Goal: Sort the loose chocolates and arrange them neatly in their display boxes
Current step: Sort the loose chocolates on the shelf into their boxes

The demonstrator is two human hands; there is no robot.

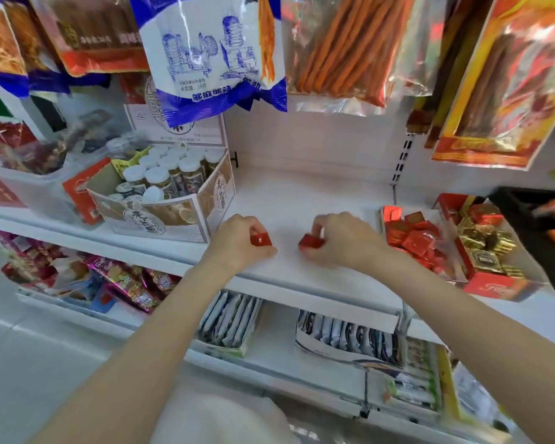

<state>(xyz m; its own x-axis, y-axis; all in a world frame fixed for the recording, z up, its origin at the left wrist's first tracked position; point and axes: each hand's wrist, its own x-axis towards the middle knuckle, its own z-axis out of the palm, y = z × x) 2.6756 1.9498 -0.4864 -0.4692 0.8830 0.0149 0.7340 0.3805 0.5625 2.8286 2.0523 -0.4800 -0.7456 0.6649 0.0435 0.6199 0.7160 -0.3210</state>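
Left hand: the left hand sits low on the white shelf. Its fingers are curled, and they pinch a small red chocolate.
Right hand: the right hand is low on the same shelf, near the left hand but not touching it. Its fingers are curled too, and they pinch a second red chocolate.
The two chocolates: they are square and wrapped in shiny red. They sit close to each other with a small gap between them, near the front edge of the shelf. I cannot tell if they touch the shelf.
Clear box: a clear box stands just to the right of the right hand. Many red chocolates lie in it in a messy heap, tipped this way and that.
Red box: a red box stands to the right of the clear box, right beside it. Gold sweets and a few red ones lie in it.
Jar box: a paper box stands on the shelf to the left of the left hand. Small jars with white lids stand up in it.
Up high: big snack bags hang above the shelf. One is a blue and white bag.
Down low: packets stand in rows on the shelf below.
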